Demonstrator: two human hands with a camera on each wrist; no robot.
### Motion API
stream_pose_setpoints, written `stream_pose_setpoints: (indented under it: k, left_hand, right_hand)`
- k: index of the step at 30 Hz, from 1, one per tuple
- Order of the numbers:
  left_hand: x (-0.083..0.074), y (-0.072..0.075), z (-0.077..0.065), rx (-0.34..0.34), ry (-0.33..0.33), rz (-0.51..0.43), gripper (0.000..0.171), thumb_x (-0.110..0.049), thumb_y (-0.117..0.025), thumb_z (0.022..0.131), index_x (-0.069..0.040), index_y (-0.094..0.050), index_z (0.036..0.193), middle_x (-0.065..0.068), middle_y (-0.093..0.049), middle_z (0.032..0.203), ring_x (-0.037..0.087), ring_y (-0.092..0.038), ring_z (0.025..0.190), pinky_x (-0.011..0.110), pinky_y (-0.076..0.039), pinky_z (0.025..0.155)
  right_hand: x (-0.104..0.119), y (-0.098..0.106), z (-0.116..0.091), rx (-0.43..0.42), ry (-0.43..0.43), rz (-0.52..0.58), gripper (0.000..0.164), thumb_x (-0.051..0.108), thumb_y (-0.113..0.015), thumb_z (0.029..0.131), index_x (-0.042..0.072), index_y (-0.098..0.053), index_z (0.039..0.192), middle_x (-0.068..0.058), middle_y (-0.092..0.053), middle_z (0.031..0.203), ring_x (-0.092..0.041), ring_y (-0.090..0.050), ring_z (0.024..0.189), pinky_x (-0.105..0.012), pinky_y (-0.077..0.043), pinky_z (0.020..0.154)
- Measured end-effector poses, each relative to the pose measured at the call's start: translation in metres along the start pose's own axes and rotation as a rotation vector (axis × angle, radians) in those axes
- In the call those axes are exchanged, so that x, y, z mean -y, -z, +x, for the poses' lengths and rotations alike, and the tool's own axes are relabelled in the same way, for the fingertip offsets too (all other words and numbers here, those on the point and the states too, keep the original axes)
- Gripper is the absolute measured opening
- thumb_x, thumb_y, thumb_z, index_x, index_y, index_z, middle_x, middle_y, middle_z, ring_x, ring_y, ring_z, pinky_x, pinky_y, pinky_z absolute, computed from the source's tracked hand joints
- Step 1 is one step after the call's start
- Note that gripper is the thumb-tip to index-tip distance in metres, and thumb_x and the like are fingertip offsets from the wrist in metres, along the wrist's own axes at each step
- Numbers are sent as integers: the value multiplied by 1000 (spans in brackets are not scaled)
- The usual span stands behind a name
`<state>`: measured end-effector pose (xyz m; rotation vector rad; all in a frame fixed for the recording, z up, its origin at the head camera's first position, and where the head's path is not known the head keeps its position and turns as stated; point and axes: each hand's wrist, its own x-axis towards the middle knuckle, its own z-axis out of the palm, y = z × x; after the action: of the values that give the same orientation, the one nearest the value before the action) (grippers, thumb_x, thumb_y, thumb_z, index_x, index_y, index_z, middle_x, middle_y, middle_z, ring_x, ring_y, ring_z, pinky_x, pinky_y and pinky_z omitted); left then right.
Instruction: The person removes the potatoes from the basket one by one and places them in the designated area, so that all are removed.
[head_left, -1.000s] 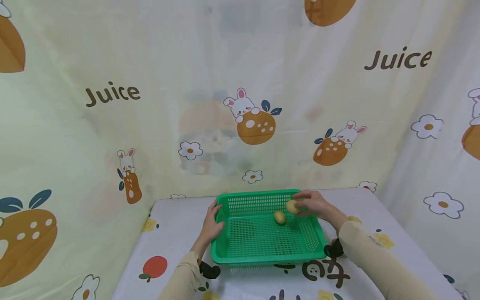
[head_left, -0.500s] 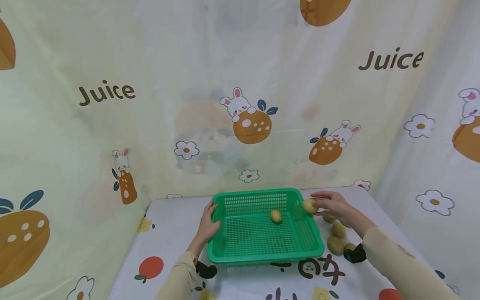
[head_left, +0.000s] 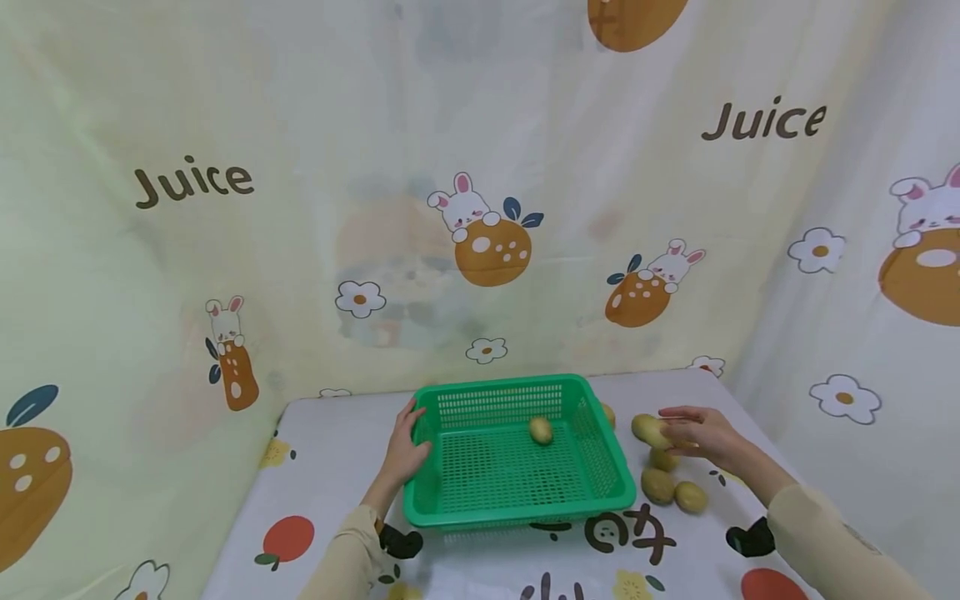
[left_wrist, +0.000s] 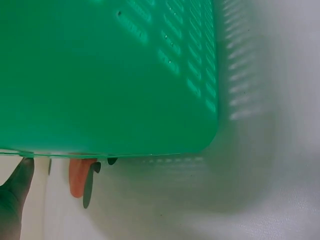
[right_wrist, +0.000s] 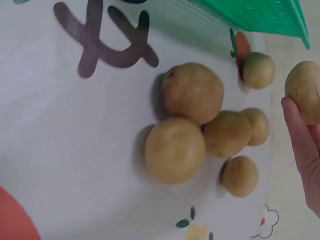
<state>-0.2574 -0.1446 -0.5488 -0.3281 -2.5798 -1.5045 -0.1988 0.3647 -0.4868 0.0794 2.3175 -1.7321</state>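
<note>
In the head view, my left hand (head_left: 405, 448) holds the left rim of a green perforated plastic basket (head_left: 517, 510), its digits over the edge. The left wrist view shows the outer basket wall (left_wrist: 110, 100) and a single digit (left_wrist: 20, 180) at the rim; the other fingers are hidden. Inside the basket lies one potato (head_left: 540, 431). To the right of it, my right hand (head_left: 701, 435) holds another potato (right_wrist: 304, 90) by the fingertips, above several loose potatoes (right_wrist: 175, 150) on the tablecloth. One of its fingers (right_wrist: 300, 135) supports that potato.
A white printed tablecloth (head_left: 330, 467) covers the table. One loose potato (head_left: 609, 414) lies just beyond the basket's right wall, partly hidden. A patterned curtain (head_left: 300, 275) hangs behind and at both sides.
My right hand has carried its potato from over the basket's right side outward to the right, above the loose potatoes. My left hand keeps its place on the rim. The view has shifted slightly.
</note>
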Motion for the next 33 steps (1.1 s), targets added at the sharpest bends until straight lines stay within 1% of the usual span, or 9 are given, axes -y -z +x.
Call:
stream_pose_setpoints:
  k: [2,6,11,15,18,24,28,33]
  left_hand:
    - [0,1,0,2,7,-5,71,3,-58,73,5,-43,143,17,-23,160,42,-21,145,62,-28,108]
    - [-1,0,0,5,3,-8,71,4,-58,73,6,-43,143,19,-23,159,44,-22,144,63,-28,108]
    - [-1,-1,0,-2,-3,-11,71,5,-58,72,7,-44,142,19,-24,159,44,-22,144,63,-28,108]
    - [-2,0,-1,-7,-16,-6,72,6,-57,71,8,-44,142,20,-24,159,45,-22,144,63,-28,107]
    - [-2,1,-2,-9,-18,-5,72,6,-57,71,8,-44,142,20,-24,158,45,-22,144,63,-28,107]
    - [-3,4,-2,-8,-23,-10,72,6,-58,71,8,-44,142,21,-24,158,46,-22,143,63,-29,107]
    - [-2,2,-2,-6,-27,-7,71,6,-59,72,8,-44,142,21,-24,158,46,-22,144,64,-28,107]
    - [-1,1,-2,-9,-28,-9,71,6,-58,72,8,-44,142,22,-24,158,46,-21,143,65,-28,107]
  right_hand:
    - [-4,2,-4,-8,-3,-13,53,16,-59,97,-14,-43,138,-12,-65,118,-21,-65,94,-43,-56,85]
    - [-13,1,-11,-20,-8,-18,54,17,-60,97,-14,-44,137,-13,-65,118,-20,-65,96,-45,-55,86]
    - [-27,-7,-18,2,-3,13,55,15,-61,96,-16,-42,137,-12,-64,116,-20,-64,97,-48,-54,86]
    - [-38,-13,-24,24,1,26,53,12,-61,95,-17,-43,136,-18,-62,123,-18,-63,100,-49,-54,87]
    - [-45,-17,-28,27,-6,27,53,10,-63,93,-17,-44,135,-20,-61,125,-17,-62,100,-48,-55,85]
    - [-49,-24,-32,-10,-28,17,53,7,-64,90,-16,-46,134,-21,-59,124,-19,-62,100,-46,-56,83]
    - [-51,-22,-35,-10,-24,5,54,9,-63,92,-16,-43,136,-24,-58,127,-20,-62,99,-46,-56,83]
    - [-56,-18,-42,-12,-44,3,52,9,-63,93,-16,-45,135,-21,-61,123,-21,-62,97,-47,-56,82]
